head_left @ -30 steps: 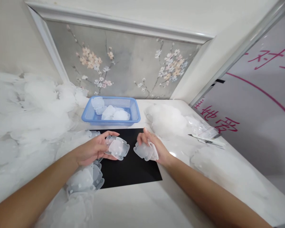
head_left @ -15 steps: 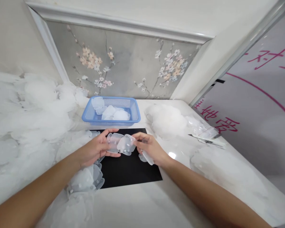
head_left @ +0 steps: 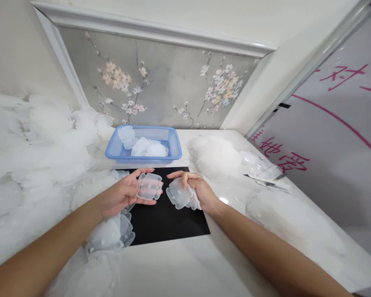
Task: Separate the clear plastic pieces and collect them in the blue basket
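Over the black mat [head_left: 170,225], my left hand [head_left: 123,192] holds a translucent plastic pad [head_left: 149,186] with rounded corners and small round dots. My thumb lies at the pad's left edge and the fingers spread behind it. My right hand [head_left: 198,187] grips several similar translucent pads [head_left: 179,194], fanned a little, with the index finger stretched out to the left. A gap shows between the two hands. More pads [head_left: 111,233] overlap the mat's left side below my left wrist.
A blue plastic basket [head_left: 110,156] with several pads in it stands behind the mat. To its right is a heap of pads [head_left: 218,159], then clear plastic bags [head_left: 259,165]. A large pile of pads [head_left: 40,156] covers the left. A whiteboard [head_left: 334,173] with red writing rises at right.
One pad has parted from the pad in my left hand and now sits in my right hand with the others. My right hand has turned, bringing its pads into view.
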{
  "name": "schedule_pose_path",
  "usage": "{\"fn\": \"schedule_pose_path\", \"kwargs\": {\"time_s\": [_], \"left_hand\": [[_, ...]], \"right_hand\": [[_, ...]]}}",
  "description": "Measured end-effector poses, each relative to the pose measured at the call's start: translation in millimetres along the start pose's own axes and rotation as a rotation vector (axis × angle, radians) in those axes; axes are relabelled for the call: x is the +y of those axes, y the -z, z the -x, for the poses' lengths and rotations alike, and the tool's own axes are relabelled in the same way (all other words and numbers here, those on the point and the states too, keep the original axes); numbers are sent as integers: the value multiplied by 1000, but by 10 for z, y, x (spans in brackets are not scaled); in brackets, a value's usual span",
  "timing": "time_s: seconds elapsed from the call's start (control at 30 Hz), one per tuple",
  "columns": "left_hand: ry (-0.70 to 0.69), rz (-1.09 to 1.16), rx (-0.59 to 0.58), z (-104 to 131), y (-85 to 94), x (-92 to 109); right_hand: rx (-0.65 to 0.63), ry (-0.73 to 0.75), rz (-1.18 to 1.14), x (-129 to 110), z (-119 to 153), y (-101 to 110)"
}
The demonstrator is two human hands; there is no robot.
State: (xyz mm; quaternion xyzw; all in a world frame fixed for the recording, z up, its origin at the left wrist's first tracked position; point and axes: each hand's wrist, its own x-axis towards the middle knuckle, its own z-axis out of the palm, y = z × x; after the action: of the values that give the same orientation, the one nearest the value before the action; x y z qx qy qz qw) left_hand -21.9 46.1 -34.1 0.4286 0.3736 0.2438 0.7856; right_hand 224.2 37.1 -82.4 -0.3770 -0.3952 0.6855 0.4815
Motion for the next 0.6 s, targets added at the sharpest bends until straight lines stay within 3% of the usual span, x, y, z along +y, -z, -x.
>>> {"fn": "schedule_pose_path", "kwargs": {"time_s": [0.2, 0.3, 0.47, 0.6], "left_hand": [[-20, 8, -53, -4, 21, -8], [-2, -17, -103, -2, -4, -10], [17, -88, -163, -7, -79, -54], [72, -338, -90, 43, -64, 7]], "right_hand": [[-71, 93, -63, -31, -1, -18], [-91, 19, -128, -13, -6, -72], [-65, -89, 115, -13, 20, -206], [-69, -100, 245, -54, 55, -244]]}}
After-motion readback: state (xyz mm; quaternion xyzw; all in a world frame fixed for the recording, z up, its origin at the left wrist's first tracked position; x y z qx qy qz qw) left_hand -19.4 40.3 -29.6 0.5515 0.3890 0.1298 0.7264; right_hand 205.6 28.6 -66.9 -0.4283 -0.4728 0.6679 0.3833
